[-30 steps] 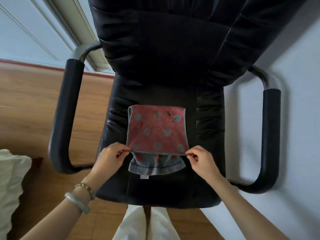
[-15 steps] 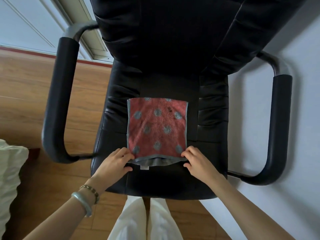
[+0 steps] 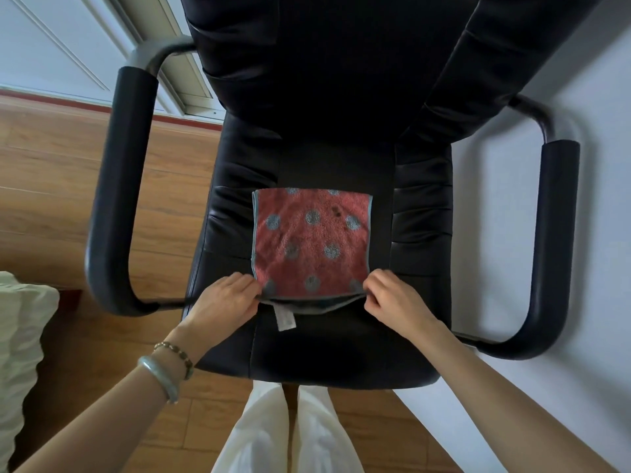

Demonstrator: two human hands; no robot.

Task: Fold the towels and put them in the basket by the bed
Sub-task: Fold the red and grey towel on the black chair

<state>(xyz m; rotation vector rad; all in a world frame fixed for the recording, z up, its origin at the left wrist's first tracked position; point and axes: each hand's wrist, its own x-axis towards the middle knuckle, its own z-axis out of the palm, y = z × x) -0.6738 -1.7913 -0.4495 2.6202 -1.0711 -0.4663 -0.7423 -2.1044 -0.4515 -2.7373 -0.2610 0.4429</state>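
Observation:
A small red towel [image 3: 310, 242] with grey-blue dots and a grey border lies folded on the seat of a black office chair [image 3: 327, 343]. Its white label sticks out at the near edge. My left hand [image 3: 225, 300] pinches the towel's near left corner. My right hand [image 3: 392, 298] pinches the near right corner, fingers curled over the edge. Both hands hold the near edges together against the seat. No basket is in view.
The chair's two padded armrests [image 3: 112, 199] [image 3: 556, 240] flank the seat, its tall backrest [image 3: 327, 63] beyond. White bedding [image 3: 20, 353] shows at the lower left. Wooden floor lies to the left, a pale wall to the right, white trouser legs below.
The towel's upper layer came down over the hanging lower part, leaving a neat square. Both hands shifted to the near corners and now pinch the aligned edges.

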